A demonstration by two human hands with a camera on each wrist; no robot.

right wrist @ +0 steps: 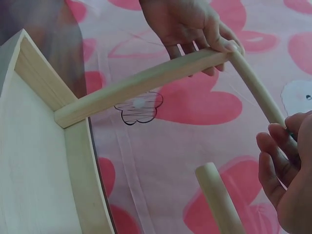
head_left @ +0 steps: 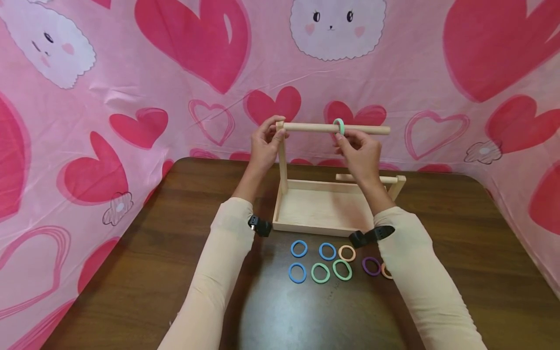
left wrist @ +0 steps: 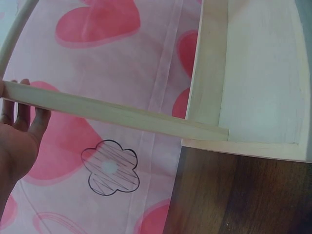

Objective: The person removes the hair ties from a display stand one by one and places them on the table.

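Observation:
A pale green ring hangs around the upper wooden rod, a little right of its middle. My right hand pinches this ring from below between thumb and fingers; in the right wrist view the hand largely hides it. My left hand grips the top of the upright post, where the rod joins it. In the left wrist view, fingers of that hand lie behind the post. Both belong to a wooden stand with a shallow tray base.
A lower rod reaches inward from a shorter post on the stand's right side. In front of the tray lie blue rings, green rings, a purple ring and orange rings, one partly under the right sleeve. A heart-patterned cloth hangs behind the table.

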